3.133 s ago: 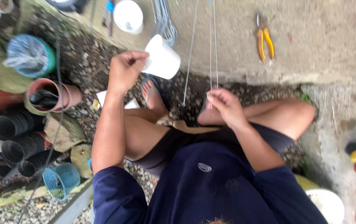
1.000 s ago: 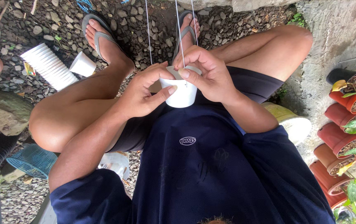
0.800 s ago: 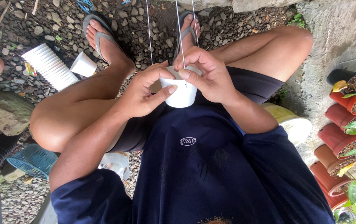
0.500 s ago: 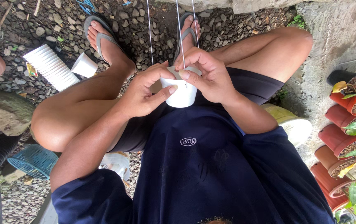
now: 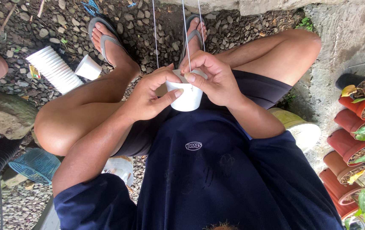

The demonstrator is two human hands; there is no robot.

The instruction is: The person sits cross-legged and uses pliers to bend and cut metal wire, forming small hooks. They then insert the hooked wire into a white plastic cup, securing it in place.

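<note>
A small white cup sits between both hands above my lap. My left hand grips its side, thumb along the wall. My right hand pinches the cup's rim where thin white strings run up out of view. I sit in a dark blue shirt with knees apart, feet in grey flip-flops on gravel.
A stack of white cups lies on the gravel at left beside one loose cup. A blue mesh basket sits lower left. Red-brown pots with plants line the right by a concrete wall.
Over three seconds the view swung from a cup held out over the gravel to the cup now held at my lap. In the last second both hands stay almost still on it.
</note>
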